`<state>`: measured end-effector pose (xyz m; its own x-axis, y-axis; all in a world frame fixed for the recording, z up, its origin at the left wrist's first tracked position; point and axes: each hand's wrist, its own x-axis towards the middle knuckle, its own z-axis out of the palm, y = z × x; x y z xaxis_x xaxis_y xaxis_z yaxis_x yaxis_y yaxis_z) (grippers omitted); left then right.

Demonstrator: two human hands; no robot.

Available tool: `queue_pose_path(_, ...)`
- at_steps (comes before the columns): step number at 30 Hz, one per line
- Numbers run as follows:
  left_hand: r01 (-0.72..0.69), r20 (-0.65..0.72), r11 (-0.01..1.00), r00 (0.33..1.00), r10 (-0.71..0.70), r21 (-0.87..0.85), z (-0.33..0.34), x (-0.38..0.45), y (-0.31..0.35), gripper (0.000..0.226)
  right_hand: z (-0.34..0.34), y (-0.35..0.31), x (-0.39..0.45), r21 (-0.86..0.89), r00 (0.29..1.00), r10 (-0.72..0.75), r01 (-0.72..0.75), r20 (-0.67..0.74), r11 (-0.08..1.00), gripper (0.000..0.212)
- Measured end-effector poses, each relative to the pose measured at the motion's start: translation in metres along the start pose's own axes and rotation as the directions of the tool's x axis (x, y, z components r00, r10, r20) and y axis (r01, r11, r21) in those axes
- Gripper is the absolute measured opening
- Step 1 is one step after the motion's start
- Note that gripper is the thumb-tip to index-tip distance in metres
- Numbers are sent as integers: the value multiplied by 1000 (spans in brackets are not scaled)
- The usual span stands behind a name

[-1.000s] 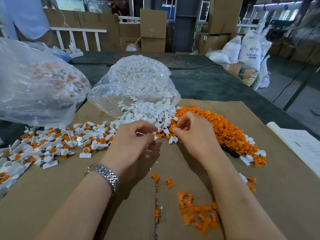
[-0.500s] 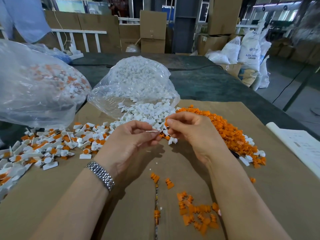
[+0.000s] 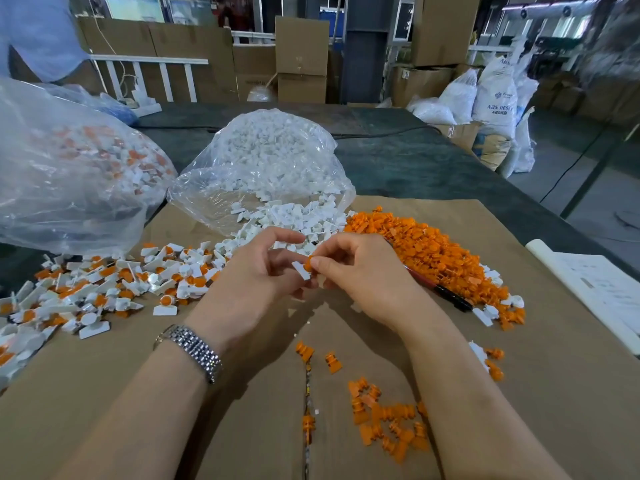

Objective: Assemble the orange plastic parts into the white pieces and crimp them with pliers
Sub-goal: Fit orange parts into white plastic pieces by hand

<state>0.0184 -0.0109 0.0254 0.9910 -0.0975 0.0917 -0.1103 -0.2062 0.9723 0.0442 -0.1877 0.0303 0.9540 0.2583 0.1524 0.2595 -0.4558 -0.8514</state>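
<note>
At the centre of the frame, a person's left hand (image 3: 256, 271) pinches a white piece (image 3: 300, 270) between thumb and fingers while the right hand (image 3: 360, 271) grips an orange plastic part (image 3: 309, 263) at its fingertips and presses it against the white piece, apparently to seat it. Both are held just above the brown cardboard sheet (image 3: 104, 393), close to the supply heaps so each next part is within reach. Loose white pieces spill from a clear bag (image 3: 270, 161) at upper centre; a mound of orange parts (image 3: 433, 251) lies at centre right. Joined white-and-orange units (image 3: 114, 289) are heaped at middle left, below a second clear bag (image 3: 69, 174) at upper left that seems to hold more of them. A dark-handled tool (image 3: 446, 294), probably the pliers, lies half buried at the orange mound's lower edge, untouched, so crimping appears not yet begun on this unit. A few stray orange parts (image 3: 381, 420) sit at lower centre.
</note>
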Motion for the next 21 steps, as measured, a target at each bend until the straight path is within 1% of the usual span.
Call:
queue_pose_path(3, -20, -13, 1000, 1000, 20, -1, 1, 1, -1, 38, 2, -2, 0, -44, 1000, 13, -14, -22, 999, 5)
queue_pose_path(5, 2, -55, 998, 998, -5, -61, 1, 1, -3, 32, 2, -3, -1, -21, 999, 32, -33, -43, 999, 6)
queue_pose_path(7, 41, -93, 982, 994, -59, -184, -2, 2, -3, 25, 0, -5, -3, 53, 998, 44, -41, -47, 998, 8)
queue_pose_path(8, 62, -92, 956, 992, -92, -288, -3, 2, -3, 25, -1, -7, -3, 107, 998, 42, -38, -38, 993, 9)
queue_pose_path(10, 89, -61, 882, 989, -132, -463, -7, 4, -3, 34, -4, -9, -5, 191, 1000, 22, -19, -15, 981, 12)
queue_pose_path(12, 107, -24, 808, 989, -148, -580, -8, 5, -2, 40, -7, -12, -6, 234, 1000, -8, 7, 0, 972, 14)
queue_pose_path(14, 128, 5, 732, 986, -168, -670, -8, 5, -1, 35, -9, -14, -8, 290, 999, -41, 39, 1, 956, 15)
queue_pose_path(15, 134, 17, 707, 985, -170, -694, -8, 6, -2, 29, -10, -14, -8, 314, 998, -62, 59, -1, 948, 20)
queue_pose_path(17, 135, 42, 696, 988, -149, -706, -8, 7, -3, 21, -11, -16, -9, 310, 993, -120, 118, -12, 943, 31)
queue_pose_path(18, 134, 60, 702, 990, -130, -699, -8, 7, -3, 21, -10, -16, -9, 296, 988, -153, 152, -19, 943, 31)
queue_pose_path(21, 124, 85, 723, 992, -91, -680, -9, 7, -4, 25, -7, -17, -9, 236, 976, -208, 216, -60, 947, 22)
